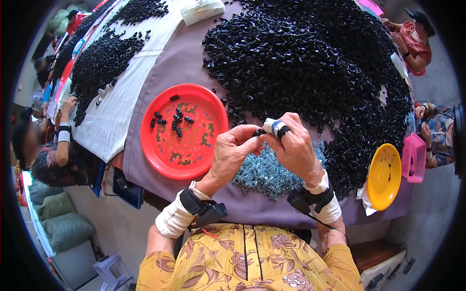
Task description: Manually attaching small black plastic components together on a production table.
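Purple cloth (180,63), black piece (260,132) in pinched left grip (233,149)

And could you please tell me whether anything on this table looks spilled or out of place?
Mildly: a crumpled white sheet pokes out beside the yellow plate, looking untidy, and a few black pieces lie loose between the big black pile and the red plate. Nothing looks clearly damaged.

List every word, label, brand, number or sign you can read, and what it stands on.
White cloth: faint printed characters near its lower corner, not copied here.
Red plate: marks in the middle, too blurred to read.
Yellow plate: dark marks, too small to read.
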A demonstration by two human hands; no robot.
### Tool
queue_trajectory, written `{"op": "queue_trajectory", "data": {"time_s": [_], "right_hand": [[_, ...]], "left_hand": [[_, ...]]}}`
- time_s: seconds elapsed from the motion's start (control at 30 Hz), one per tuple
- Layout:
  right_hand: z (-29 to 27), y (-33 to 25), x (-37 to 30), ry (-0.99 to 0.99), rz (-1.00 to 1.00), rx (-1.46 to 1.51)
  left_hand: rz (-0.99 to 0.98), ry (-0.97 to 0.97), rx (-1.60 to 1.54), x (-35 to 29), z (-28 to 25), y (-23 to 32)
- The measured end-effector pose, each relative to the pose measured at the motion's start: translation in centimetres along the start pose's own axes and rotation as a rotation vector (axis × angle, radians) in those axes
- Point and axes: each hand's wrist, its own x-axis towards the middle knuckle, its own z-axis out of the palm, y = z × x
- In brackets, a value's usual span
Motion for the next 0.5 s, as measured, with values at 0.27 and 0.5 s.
{"op": "queue_trajectory", "data": {"time_s": [0.27, 0.5], "right_hand": [[0.03, 0.22, -0.01, -0.057, -0.055, -0.024], [-0.23, 0.16, -0.17, -0.109, -0.047, -0.14]], "left_hand": [[0.014, 0.019, 0.061, 0.0, -0.11, 0.07], [0.024, 0.006, 0.089, -0.06, -0.04, 0.26]]}}
